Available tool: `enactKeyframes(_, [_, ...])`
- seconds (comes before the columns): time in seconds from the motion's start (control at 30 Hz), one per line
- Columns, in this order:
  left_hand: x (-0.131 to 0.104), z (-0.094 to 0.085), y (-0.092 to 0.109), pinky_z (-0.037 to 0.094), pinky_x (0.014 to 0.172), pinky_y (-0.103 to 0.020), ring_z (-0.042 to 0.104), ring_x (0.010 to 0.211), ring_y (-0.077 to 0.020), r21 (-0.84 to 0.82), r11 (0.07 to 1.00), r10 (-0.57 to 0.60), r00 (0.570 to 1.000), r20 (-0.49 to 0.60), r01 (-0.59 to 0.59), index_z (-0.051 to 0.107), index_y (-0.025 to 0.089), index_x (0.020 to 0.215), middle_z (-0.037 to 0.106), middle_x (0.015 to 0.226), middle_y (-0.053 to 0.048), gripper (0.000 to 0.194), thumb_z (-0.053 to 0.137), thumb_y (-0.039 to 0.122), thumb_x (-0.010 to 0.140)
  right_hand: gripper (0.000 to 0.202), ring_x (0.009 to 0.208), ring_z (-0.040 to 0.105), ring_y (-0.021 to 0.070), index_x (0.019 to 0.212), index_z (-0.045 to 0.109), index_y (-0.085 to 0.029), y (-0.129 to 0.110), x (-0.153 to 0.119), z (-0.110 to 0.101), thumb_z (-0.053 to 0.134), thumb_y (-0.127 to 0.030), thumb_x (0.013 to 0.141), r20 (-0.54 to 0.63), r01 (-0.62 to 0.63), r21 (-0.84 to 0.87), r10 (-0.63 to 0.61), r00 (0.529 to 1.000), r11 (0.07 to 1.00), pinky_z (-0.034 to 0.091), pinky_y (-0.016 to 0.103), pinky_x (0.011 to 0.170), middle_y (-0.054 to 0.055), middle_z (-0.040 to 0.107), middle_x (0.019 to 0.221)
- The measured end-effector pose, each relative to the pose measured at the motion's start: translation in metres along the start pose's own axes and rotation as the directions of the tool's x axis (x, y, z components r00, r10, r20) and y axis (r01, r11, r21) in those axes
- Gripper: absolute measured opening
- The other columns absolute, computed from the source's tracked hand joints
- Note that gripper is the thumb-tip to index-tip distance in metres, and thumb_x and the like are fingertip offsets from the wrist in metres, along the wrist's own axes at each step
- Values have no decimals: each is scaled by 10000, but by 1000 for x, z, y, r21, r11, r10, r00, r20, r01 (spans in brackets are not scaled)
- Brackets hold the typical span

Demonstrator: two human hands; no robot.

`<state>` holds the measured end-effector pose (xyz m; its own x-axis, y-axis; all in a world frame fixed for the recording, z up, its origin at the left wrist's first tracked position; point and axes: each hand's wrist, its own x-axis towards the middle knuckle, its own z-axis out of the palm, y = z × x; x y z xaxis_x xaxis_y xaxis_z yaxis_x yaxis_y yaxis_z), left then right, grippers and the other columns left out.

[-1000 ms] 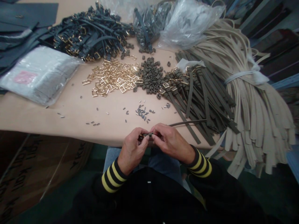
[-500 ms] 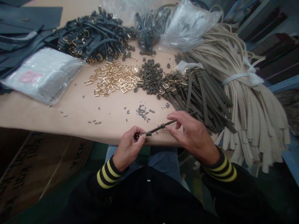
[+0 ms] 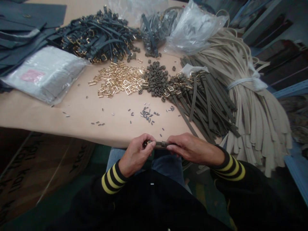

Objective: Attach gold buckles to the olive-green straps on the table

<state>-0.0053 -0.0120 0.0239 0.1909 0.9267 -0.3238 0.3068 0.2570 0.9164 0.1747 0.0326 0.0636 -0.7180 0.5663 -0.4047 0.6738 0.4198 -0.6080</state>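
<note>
Between my hands, at the table's front edge, a narrow olive-brown strap (image 3: 158, 144) is stretched level. My left hand (image 3: 137, 150) pinches its buckle end, where a bit of gold metal shows by the fingers. My right hand (image 3: 190, 148) is closed on the strap at a small keeper loop (image 3: 164, 144); the strap's far end is hidden by that hand. Just beyond lie small dark metal clips (image 3: 146, 114), scattered on the table (image 3: 115, 130). Farther back are a heap of gold buckles (image 3: 122, 80) and a pile of olive keeper loops (image 3: 156, 78).
Olive straps with buckles (image 3: 204, 93) lie at right, beside a tied bundle of beige strips (image 3: 255, 118). Dark straps (image 3: 96, 38) are heaped at the back. Clear plastic bags (image 3: 192, 29) stand behind, and a wrapped white packet (image 3: 45, 73) lies left.
My right hand has come down and closed around the strap by the keeper loop. The strap has gone from slanting to level, and my left hand has shifted slightly.
</note>
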Motion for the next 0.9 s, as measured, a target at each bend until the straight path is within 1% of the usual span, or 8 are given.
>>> enactKeyframes(0.13, [-2,4,-1,322,458,-196,399,469,-86,87,995,53,999,-12,-52,510,145,747,437,513,54,122,428,234,737,195,460,472,84,698,527,-143,-2,3,7,380,-144,826,16,15,182,-18,1000,983,345,184,491,-18,502,509])
enactKeyframes(0.33, [-4,2,1,350,509,-209,405,519,-94,212,968,138,990,-2,-135,500,149,729,446,579,36,92,418,188,745,208,458,338,70,599,479,-142,2,9,16,421,-178,795,-89,48,220,-29,996,974,266,182,443,-55,355,491])
enactKeyframes(0.5, [-5,7,-5,383,535,-219,469,557,-111,372,887,293,956,0,-272,465,162,728,485,611,13,101,385,180,788,216,463,340,67,585,451,-147,3,12,22,418,-199,792,-105,33,269,-4,994,962,263,182,446,-57,354,490])
enactKeyframes(0.57, [-4,11,-10,382,508,-218,483,522,-112,477,804,407,913,-8,-354,435,175,698,478,580,15,160,331,169,818,204,446,359,63,569,429,-155,2,12,23,425,-171,772,-80,19,298,5,997,954,273,176,437,-55,389,481])
enactKeyframes(0.67, [3,17,-18,344,421,-220,466,427,-117,655,603,614,789,-18,-455,408,193,684,457,516,25,196,286,133,825,178,438,405,69,561,407,-169,-1,13,24,422,-127,734,-79,8,359,22,997,933,309,172,432,-49,445,483])
enactKeyframes(0.73, [10,20,-21,328,387,-220,461,392,-119,715,496,699,715,8,-493,395,202,684,455,492,29,188,288,120,815,174,436,423,80,551,403,-179,-3,13,24,422,-118,713,-118,1,359,44,992,933,328,179,428,-47,453,476])
enactKeyframes(0.83, [23,22,-18,355,377,-214,487,392,-125,733,410,764,644,49,-543,397,203,744,477,497,26,153,287,124,815,184,474,479,104,557,423,-192,-4,9,21,411,-96,713,-188,2,348,68,980,938,369,194,461,-34,489,494])
enactKeyframes(0.9, [32,23,-13,395,393,-212,522,425,-129,713,410,776,629,56,-569,405,188,856,518,548,12,119,294,156,829,210,503,510,110,573,446,-202,-2,3,14,399,-73,732,-238,30,344,56,970,939,391,197,488,-26,520,520])
